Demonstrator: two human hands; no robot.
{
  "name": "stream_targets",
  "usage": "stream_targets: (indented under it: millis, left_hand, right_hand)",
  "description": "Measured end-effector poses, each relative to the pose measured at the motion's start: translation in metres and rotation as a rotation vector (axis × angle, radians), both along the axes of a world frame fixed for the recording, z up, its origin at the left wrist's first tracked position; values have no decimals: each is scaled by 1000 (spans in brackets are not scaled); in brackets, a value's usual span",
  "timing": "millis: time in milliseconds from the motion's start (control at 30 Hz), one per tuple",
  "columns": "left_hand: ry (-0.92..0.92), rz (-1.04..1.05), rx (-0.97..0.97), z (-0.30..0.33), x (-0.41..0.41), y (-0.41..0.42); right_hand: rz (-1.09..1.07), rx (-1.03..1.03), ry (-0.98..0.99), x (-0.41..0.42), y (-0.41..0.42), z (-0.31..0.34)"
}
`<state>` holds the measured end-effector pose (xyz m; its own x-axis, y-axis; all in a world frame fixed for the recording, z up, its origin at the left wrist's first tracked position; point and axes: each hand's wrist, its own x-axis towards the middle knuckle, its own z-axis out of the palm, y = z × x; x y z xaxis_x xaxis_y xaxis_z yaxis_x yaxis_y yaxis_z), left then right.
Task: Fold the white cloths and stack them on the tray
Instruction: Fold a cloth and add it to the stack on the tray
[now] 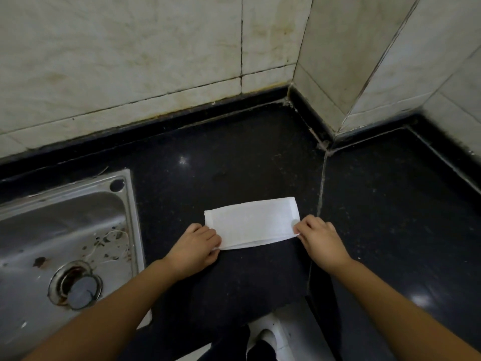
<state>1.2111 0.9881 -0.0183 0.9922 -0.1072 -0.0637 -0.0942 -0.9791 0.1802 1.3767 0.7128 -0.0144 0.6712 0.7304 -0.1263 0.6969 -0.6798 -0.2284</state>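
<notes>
White, soft and light, the folded rectangular terry cloth [251, 221] lies flat on the black speckled stone surface [234, 162] between each grip, left hand [194, 247] and right hand [321, 241] pinching its near corners, likely the best hold for limp fabric.

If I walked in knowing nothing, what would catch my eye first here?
Most likely the white cloth, folded into a long strip, bright against the black counter at the centre. The left hand and right hand each pinch one of its near corners. After that, the steel sink on the left, its basin spotted with stains around the drain, and the grimy tiled wall behind.
</notes>
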Motion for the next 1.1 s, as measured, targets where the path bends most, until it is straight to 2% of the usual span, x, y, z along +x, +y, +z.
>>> stream_targets:
  millis: [133,267,333,400,533,667,833,1000,1100]
  left_hand:
    - [119,-151,-143,4,6,-19]
    - [160,-59,-328,22,50,-34]
    - [76,-43,-310,30,95,-40]
    - [29,-72,-249,35,142,-51]
    - [157,-281,-106,34,206,-72]
    - [278,-464,8,31,224,-73]
    - [267,-528,9,25,231,-61]
    - [254,-519,-24,24,234,-63]
    - [248,-505,-40,23,236,-69]
  right_hand:
    - [-170,53,45,7,-6,-2]
    - [-421,282,245,10,-3,8]
    - [-549,318,287,14,4,12]
    - [-627,225,306,15,12,13]
    - [-678,-30,246,7,30,12]
    - [-675,-51,181,1,31,9]
    - [-785,136,282,-2,20,12]
    - [-750,4,205,-1,28,9]
    - [-768,-43,228,4,32,9]
